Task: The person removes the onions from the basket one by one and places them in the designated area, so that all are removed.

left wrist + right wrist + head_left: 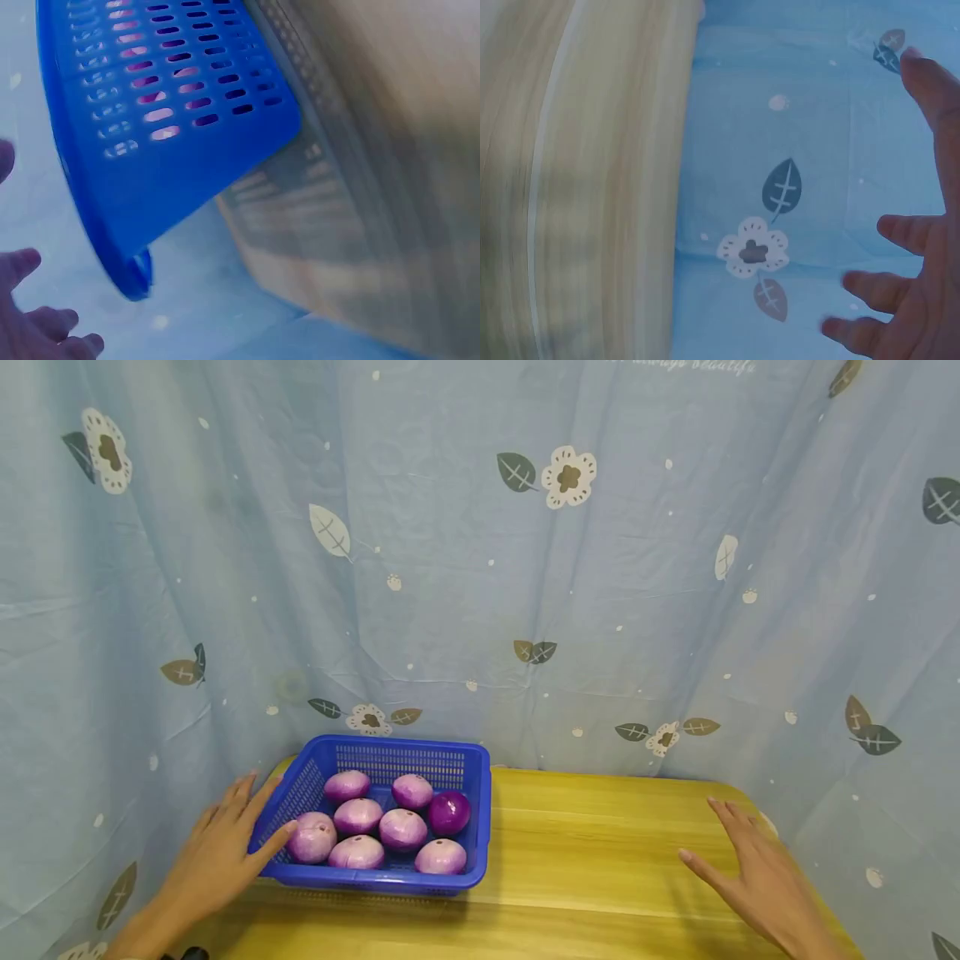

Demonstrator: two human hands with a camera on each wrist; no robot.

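Blue basket (pixel 481 814), on worktop (pixel 585 852); eight purple rounded objects (pixel 402 831) inside. Left hand (pixel 217 847): just beside basket's left rim. Right hand (pixel 765 881): well right of basket, worktop stretching between. Fingers: spread, holding nothing.

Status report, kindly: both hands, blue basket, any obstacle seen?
Left hand open beside blue plastic basket. Right hand open, well apart from basket. Eight purple onions inside. No obstacle seen.

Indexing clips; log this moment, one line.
left hand: empty, beside blue rectangular plastic basket; right hand: empty, near yellow wooden table; basket: glossy purple rounded items
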